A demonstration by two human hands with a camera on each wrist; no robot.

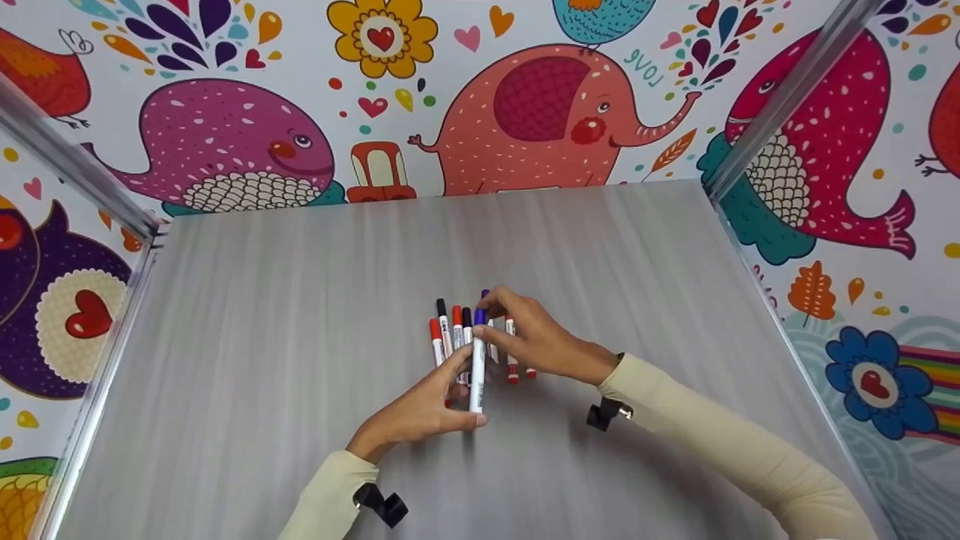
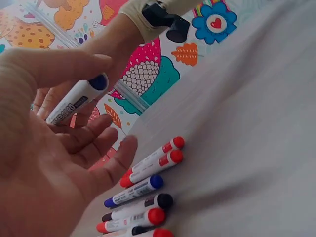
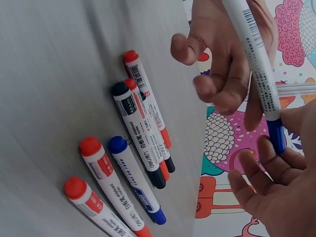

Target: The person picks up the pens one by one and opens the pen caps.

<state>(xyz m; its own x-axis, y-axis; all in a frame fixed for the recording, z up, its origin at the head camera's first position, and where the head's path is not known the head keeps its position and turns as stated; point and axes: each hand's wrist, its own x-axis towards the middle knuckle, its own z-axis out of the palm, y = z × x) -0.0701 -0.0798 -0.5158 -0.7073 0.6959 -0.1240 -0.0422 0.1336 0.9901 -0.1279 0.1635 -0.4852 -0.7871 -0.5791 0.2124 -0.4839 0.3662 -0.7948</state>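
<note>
A white whiteboard marker with a blue cap (image 1: pixel 478 367) is held between both hands, above the table. My right hand (image 1: pixel 544 337) pinches its capped end (image 3: pixel 277 136) between thumb and fingers. At the other end, my left hand (image 1: pixel 420 405) has its thumb against the blue base (image 2: pixel 98 82), with its index finger along the barrel; the remaining fingers (image 2: pixel 106 173) are spread loosely. Beneath the hands lie several more markers in a row, among them a blue marker (image 3: pixel 138 180), a black marker (image 3: pixel 138 133) and a red marker (image 3: pixel 111 185). The hands partly hide this row in the head view.
The grey wood-grain table (image 1: pixel 285 315) extends around the markers. Patterned wall panels (image 1: pixel 247 135) with cartoon animals border its back and sides, and metal frame bars (image 1: pixel 795 97) stand at the back corners.
</note>
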